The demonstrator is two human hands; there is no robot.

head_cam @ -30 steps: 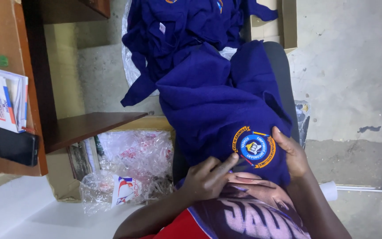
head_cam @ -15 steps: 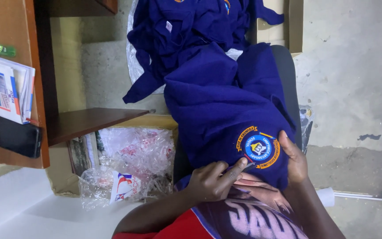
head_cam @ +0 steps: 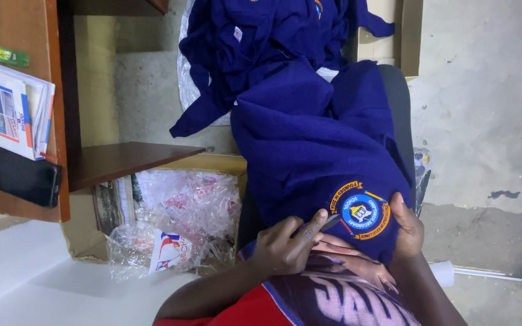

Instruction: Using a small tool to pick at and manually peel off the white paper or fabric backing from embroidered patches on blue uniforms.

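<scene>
Left hand (head_cam: 285, 244) and right hand (head_cam: 407, 228) grip the blue garment (head_cam: 315, 151), stretching away lengthwise, round badge (head_cam: 360, 211) nearest.

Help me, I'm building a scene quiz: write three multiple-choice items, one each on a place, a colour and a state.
1. Where is the round embroidered badge?
A. Between the left hand and right hand
B. On the brown wooden shelf
C. On the grey concrete floor

2. What colour is the cloth garment?
A. Red
B. Dark blue
C. Green

3. What is the right hand doing?
A. Lying flat
B. Holding a marker
C. Gripping the garment

Answers: A, a hand sits on each side of the badge; B, the fabric is dark blue; C, its thumb presses the fold.
</scene>
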